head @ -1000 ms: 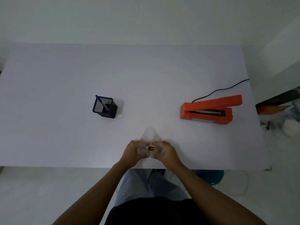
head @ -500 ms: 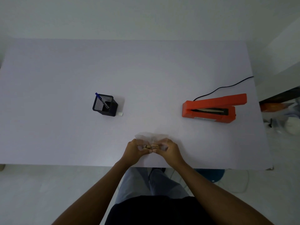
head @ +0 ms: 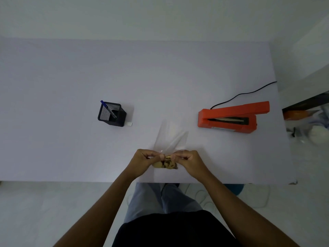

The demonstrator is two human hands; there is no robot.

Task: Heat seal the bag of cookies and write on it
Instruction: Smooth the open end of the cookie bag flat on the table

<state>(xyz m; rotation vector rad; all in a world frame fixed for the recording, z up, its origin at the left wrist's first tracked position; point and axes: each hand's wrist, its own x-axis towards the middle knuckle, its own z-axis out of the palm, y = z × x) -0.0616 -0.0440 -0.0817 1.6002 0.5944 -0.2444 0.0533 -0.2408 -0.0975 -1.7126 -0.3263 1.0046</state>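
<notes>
Where both hands pinch — clear bag (head: 170, 138) (cookies (head: 165, 164) inside).

White table (head: 71, 77) fills most of view, long edge toward camera, far edge against plain pale wall (head: 160, 16). Light dim and even, slightly bluish. Floor (head: 44, 211) pale, glossy, visible below near table edge. Right of table, white unit (head: 306, 56) with dark shelf edge; clutter (head: 306, 122) under it, too blurred to identify. Blue round object (head: 235, 188) on floor under table's right end.
</notes>
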